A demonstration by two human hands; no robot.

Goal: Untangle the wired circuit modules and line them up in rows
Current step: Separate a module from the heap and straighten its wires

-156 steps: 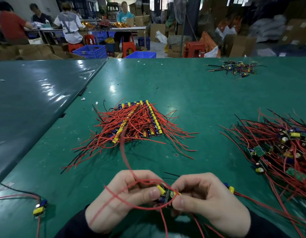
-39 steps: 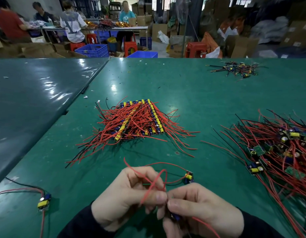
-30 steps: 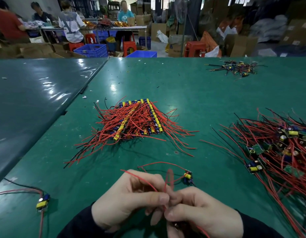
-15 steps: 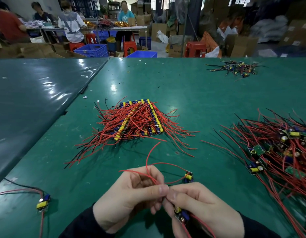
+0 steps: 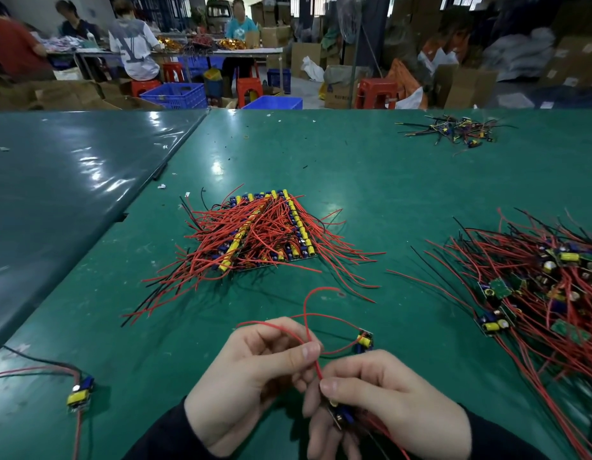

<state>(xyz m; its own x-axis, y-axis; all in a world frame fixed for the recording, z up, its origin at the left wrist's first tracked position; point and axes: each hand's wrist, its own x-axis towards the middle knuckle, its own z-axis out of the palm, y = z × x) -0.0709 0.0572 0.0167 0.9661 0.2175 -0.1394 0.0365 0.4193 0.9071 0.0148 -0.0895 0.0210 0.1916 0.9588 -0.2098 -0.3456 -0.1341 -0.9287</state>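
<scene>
Near edge, centre: both hands over the green table (image 5: pixel 371 167), w/ dark sleeves
Left hand (image 5: pixel 254 370): thumb + forefinger pinch a red wire (image 5: pixel 308 330) that loops up and crosses itself above the fingers
Right hand (image 5: pixel 387 403): fingers curled round a held module (image 5: pixel 342 418), blue part showing below the thumb; thumb tip pressed at the wire's lower end
Loose module (image 5: pixel 365 340): yellow part, lies on table just beyond right hand, red lead curving back toward the left fingers
Sorted rows (image 5: pixel 264 227): mid-table, modules lined up, red wires fanned over them
Tangled heap (image 5: pixel 537 287): right side, well apart from rows
Small pile (image 5: pixel 454 129): far right
Single module (image 5: pixel 79 395): near left edge, red + black leads
Background: people at another bench, blue crates (image 5: pixel 175 94)
</scene>
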